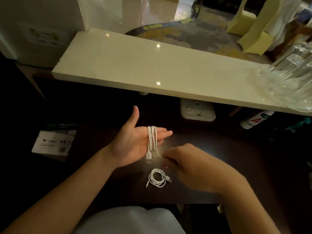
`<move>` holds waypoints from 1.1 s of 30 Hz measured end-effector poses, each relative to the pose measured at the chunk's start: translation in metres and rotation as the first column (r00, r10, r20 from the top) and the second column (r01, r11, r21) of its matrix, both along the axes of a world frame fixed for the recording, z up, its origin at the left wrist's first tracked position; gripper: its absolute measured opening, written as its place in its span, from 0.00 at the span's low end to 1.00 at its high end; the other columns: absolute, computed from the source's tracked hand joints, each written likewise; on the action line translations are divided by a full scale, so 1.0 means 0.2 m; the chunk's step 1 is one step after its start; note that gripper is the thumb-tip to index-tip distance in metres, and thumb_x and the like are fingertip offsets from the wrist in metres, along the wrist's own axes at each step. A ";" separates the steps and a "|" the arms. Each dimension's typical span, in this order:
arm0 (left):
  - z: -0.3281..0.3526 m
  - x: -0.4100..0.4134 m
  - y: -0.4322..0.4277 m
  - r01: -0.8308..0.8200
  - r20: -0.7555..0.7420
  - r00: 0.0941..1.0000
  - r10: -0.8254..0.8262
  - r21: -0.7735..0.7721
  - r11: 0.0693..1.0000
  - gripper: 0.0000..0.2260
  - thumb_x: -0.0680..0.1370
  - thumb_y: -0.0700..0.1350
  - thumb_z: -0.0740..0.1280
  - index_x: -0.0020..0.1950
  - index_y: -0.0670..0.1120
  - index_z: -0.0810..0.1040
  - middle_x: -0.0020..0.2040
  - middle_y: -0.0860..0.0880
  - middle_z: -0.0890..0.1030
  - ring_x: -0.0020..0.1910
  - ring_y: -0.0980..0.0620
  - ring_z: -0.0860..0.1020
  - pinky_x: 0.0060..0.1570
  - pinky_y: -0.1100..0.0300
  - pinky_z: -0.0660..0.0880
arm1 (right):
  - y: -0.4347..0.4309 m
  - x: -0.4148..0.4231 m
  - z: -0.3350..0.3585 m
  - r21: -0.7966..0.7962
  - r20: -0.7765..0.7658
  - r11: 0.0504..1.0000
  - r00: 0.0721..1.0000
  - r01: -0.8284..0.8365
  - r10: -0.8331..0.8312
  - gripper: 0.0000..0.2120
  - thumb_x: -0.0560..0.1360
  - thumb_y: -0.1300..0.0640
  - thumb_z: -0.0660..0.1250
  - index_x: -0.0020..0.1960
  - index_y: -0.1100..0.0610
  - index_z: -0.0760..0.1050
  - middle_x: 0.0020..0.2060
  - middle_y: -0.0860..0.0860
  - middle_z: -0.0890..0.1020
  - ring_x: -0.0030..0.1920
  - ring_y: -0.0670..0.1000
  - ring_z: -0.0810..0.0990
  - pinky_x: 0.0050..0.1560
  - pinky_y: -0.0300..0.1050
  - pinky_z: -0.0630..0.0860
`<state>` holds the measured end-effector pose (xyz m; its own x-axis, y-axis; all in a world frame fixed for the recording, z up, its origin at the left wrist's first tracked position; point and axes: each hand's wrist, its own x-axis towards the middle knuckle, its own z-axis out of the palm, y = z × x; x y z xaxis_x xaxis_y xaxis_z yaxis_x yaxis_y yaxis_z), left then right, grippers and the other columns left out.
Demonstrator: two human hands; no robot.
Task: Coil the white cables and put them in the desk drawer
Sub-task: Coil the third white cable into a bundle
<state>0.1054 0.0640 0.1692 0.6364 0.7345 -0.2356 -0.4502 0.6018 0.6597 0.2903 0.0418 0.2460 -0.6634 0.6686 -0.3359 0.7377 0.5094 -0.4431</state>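
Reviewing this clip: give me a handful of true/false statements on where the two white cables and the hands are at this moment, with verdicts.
1. A white cable is looped around the fingers of the open left hand. True.
2. A USB plug hangs below that hand. True.
3. The second cable lies straight and uncoiled on the desk. False: it lies in a round coil on the dark desk.
4. The right hand rests on the coiled cable. False: it is beside and above the coil, at the loose end of the cable being wound.
5. Both cables are in the drawer. False: one is on the left hand, one on the desk.
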 end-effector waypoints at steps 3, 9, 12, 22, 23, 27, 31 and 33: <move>-0.01 0.02 -0.04 0.280 -0.093 0.958 -0.272 0.091 0.956 0.52 0.72 0.74 0.38 0.73 0.31 0.64 0.72 0.32 0.68 0.74 0.37 0.64 0.77 0.43 0.51 | 0.09 -0.01 0.09 0.137 -0.173 0.989 0.985 0.047 -0.023 0.10 0.78 0.54 0.65 0.39 0.55 0.75 0.28 0.47 0.74 0.27 0.46 0.71 0.32 0.42 0.70; 0.09 -0.04 -0.05 0.280 0.332 0.906 -0.263 -0.003 0.960 0.54 0.71 0.76 0.49 0.72 0.27 0.60 0.72 0.27 0.64 0.76 0.36 0.60 0.76 0.49 0.53 | 0.21 0.05 -0.25 -0.472 -0.496 0.845 0.717 0.251 -0.490 0.16 0.78 0.53 0.64 0.35 0.61 0.72 0.29 0.56 0.69 0.30 0.52 0.66 0.30 0.44 0.64; 0.07 -0.05 -0.04 0.197 0.430 0.887 -0.170 -0.020 0.980 0.48 0.74 0.72 0.53 0.67 0.26 0.67 0.61 0.28 0.76 0.68 0.34 0.70 0.71 0.49 0.63 | 0.07 -0.02 -0.34 -0.651 -0.498 0.721 0.584 0.238 -0.641 0.13 0.81 0.58 0.61 0.39 0.57 0.74 0.26 0.50 0.66 0.26 0.45 0.62 0.25 0.36 0.60; 0.06 0.02 -0.04 -0.190 -0.086 0.980 0.181 -0.116 0.975 0.28 0.78 0.62 0.55 0.22 0.48 0.64 0.15 0.53 0.54 0.17 0.56 0.65 0.32 0.63 0.70 | -0.07 -0.16 -0.26 -0.591 -0.446 0.741 0.635 0.320 -0.630 0.24 0.84 0.52 0.48 0.36 0.45 0.75 0.23 0.37 0.74 0.27 0.37 0.72 0.32 0.30 0.67; 0.06 0.03 -0.04 -0.203 -0.146 0.970 0.193 -0.061 0.977 0.28 0.78 0.60 0.55 0.21 0.48 0.62 0.14 0.54 0.56 0.16 0.56 0.64 0.34 0.63 0.70 | -0.07 -0.17 -0.26 -0.554 -0.469 0.769 0.643 0.320 -0.605 0.22 0.85 0.54 0.47 0.40 0.45 0.76 0.24 0.33 0.76 0.29 0.33 0.75 0.35 0.27 0.69; 0.08 0.03 -0.04 -0.165 -0.319 0.924 0.212 0.167 0.972 0.28 0.80 0.55 0.56 0.21 0.48 0.60 0.13 0.53 0.59 0.17 0.54 0.66 0.38 0.61 0.68 | -0.05 -0.15 -0.25 -0.550 -0.494 0.780 0.637 0.298 -0.592 0.21 0.84 0.51 0.50 0.41 0.46 0.78 0.24 0.35 0.76 0.28 0.36 0.74 0.35 0.31 0.68; 0.11 0.03 -0.03 -0.080 -0.454 0.862 0.224 0.314 0.946 0.29 0.81 0.52 0.56 0.20 0.43 0.64 0.14 0.47 0.64 0.19 0.49 0.72 0.31 0.63 0.72 | -0.05 -0.16 -0.27 -0.419 -0.572 0.805 0.567 0.420 -0.593 0.19 0.83 0.56 0.56 0.40 0.60 0.80 0.25 0.39 0.77 0.28 0.39 0.74 0.34 0.30 0.66; 0.14 0.05 -0.03 -0.078 -0.485 0.843 0.232 0.317 0.945 0.30 0.82 0.51 0.56 0.20 0.42 0.67 0.15 0.45 0.68 0.22 0.47 0.76 0.31 0.62 0.73 | -0.05 -0.16 -0.31 -0.396 -0.613 0.783 0.496 0.480 -0.615 0.18 0.83 0.55 0.59 0.40 0.61 0.79 0.29 0.45 0.80 0.31 0.41 0.74 0.37 0.37 0.68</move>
<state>0.1145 0.0580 0.1971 0.3538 0.8961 -0.2681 -0.0754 0.3130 0.9467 0.2577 0.0318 0.1843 -0.2515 0.9639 -0.0876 0.2896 -0.0114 -0.9571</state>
